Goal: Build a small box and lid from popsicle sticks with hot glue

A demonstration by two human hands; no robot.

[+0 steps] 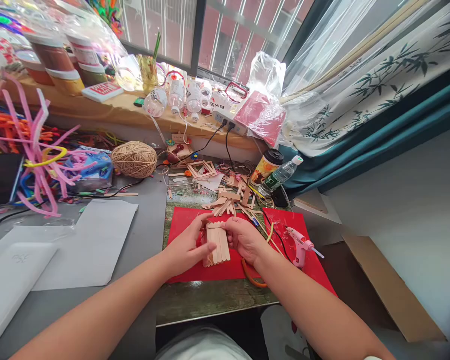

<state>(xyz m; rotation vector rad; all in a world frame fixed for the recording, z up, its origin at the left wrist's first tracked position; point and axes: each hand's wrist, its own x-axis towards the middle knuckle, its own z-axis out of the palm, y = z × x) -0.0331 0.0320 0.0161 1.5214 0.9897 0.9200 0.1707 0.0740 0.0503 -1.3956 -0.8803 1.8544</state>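
Observation:
A small panel of wooden craft sticks (220,246), laid side by side with a short cross strip near its top, is held up over the red sheet (183,270). My right hand (246,241) pinches its upper right edge between thumb and curled fingers. On the left side, my left hand (190,245) holds it, with the thumb reaching across the front and the fingers around the far edge. Part of the panel's left side is hidden by that hand. A pink glue gun (301,246) lies to the right of my right hand.
Beyond the hands lies a heap of loose craft sticks (228,197). A water bottle (281,175) and a black-lidded cup (267,167) stand behind, right. Left are a twine ball (134,159), pink pipe cleaners (41,145) and white paper (93,250). A cardboard flap (393,285) juts in at right.

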